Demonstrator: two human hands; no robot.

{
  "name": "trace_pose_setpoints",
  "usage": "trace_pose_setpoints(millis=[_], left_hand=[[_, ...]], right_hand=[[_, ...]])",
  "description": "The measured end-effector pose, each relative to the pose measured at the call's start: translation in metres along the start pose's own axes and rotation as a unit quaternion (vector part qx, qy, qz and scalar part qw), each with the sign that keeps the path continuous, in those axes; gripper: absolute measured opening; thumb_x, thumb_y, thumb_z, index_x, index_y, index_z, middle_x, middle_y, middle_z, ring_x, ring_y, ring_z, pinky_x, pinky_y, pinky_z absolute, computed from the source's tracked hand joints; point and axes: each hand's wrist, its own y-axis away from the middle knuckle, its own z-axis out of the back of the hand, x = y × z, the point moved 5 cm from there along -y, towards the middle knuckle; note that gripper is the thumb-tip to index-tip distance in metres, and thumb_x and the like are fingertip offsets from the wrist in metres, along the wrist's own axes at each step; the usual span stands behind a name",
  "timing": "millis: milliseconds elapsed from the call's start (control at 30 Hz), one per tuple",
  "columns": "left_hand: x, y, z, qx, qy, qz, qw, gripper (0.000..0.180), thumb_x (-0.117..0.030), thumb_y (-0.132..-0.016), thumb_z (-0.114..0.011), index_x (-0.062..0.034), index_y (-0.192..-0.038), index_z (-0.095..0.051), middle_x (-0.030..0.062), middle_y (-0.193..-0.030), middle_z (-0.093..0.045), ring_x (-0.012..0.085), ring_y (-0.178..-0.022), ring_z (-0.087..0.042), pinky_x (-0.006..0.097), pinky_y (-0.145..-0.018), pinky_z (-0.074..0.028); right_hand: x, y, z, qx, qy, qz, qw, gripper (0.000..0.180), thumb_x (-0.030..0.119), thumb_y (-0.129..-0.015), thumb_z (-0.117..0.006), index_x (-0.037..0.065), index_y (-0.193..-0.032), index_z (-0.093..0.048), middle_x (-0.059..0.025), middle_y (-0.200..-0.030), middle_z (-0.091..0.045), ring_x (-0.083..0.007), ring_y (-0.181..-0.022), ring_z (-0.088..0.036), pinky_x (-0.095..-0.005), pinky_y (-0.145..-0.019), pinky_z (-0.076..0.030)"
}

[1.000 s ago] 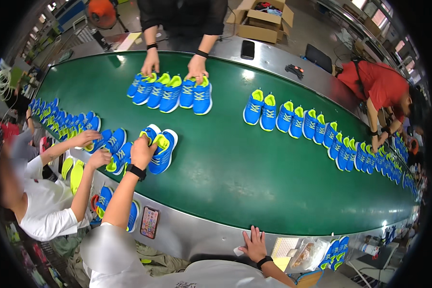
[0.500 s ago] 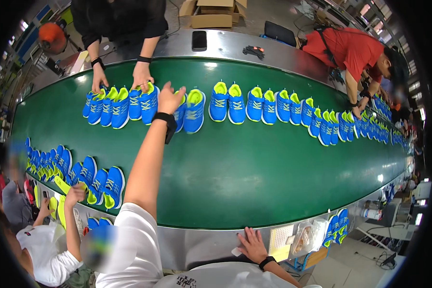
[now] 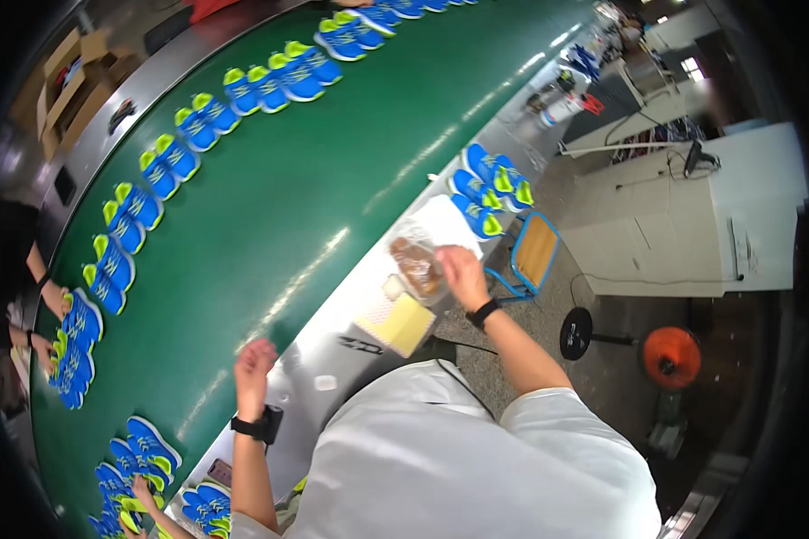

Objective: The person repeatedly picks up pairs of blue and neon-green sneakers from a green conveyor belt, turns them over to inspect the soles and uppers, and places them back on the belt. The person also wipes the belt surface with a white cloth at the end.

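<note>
My left hand [image 3: 254, 366], a dark band at its wrist, hovers over the near edge of the green conveyor belt [image 3: 270, 207]. It is slightly blurred, with loosely bent fingers and nothing visible in them. My right hand [image 3: 463, 274] is at the side of a see-through plastic bag [image 3: 415, 268] with something brown inside, its fingers pinched at the bag's edge. Right beside the bag, a yellow notepad [image 3: 403, 325] lies on the metal ledge. Blue sports shoes with lime-green linings, such as this pair [image 3: 133, 216], stand in a row along the belt's far side.
Several more blue shoes [image 3: 490, 189] sit on the ledge beyond the bag, near a wooden-topped stool [image 3: 535, 250]. Across the belt, a co-worker's hands [image 3: 52, 323] touch shoes. More shoes [image 3: 139, 454] and another person's hand are at lower left. An orange fan [image 3: 671, 357] stands at right.
My view has swung to the right. My left hand has left the shoes on the belt and come back to its near edge. My right hand has moved from the ledge to the plastic bag.
</note>
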Motion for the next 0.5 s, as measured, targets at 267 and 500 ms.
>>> trace_pose_setpoints(millis=[267, 500], left_hand=[[-0.038, 0.003, -0.302, 0.186, -0.066, 0.023, 0.98, 0.023, -0.013, -0.094, -0.054, 0.0008, -0.113, -0.055, 0.0054, -0.096, -0.064, 0.0109, -0.081, -0.061, 0.022, -0.07, -0.048], [-0.11, -0.102, -0.565, 0.105, -0.389, -0.275, 0.873, 0.043, -0.03, -0.083, -0.065, 0.0012, -0.111, -0.058, 0.0151, -0.103, -0.061, 0.0268, -0.092, -0.058, 0.037, -0.077, -0.046]], right_hand=[[-0.356, -0.022, 0.116, -0.134, -0.055, -0.264, 0.953, 0.031, 0.016, -0.082, -0.068, 0.004, -0.109, -0.06, -0.0044, -0.085, -0.063, -0.0127, -0.074, -0.058, -0.0289, -0.071, -0.049], [-0.434, -0.052, 0.095, 0.169, -0.209, -0.296, 0.916, 0.069, 0.026, -0.075, -0.073, 0.006, -0.134, -0.044, -0.0118, -0.108, -0.058, -0.019, -0.09, -0.058, -0.0314, -0.08, -0.049]])
